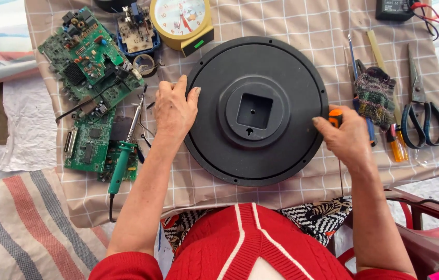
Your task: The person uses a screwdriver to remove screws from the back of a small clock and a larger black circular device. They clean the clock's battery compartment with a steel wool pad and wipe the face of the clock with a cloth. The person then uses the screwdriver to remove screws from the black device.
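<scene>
The black round clock back (281,150) lies face down between both hands. Left hand (174,110) rests spread-fingered on its rim; right hand (348,139) curls around an orange-handled screwdriver (335,117) (tip hidden) at the opposite rim.

Black round clock back (257,111) lies face down between both hands. Left hand (174,110) rests flat on its left rim; right hand (347,138) touches the right rim, gripping an orange-handled screwdriver (335,117). Green soldering iron (122,161) just left of the left wrist, scissors (422,116) right of the right hand.
</scene>
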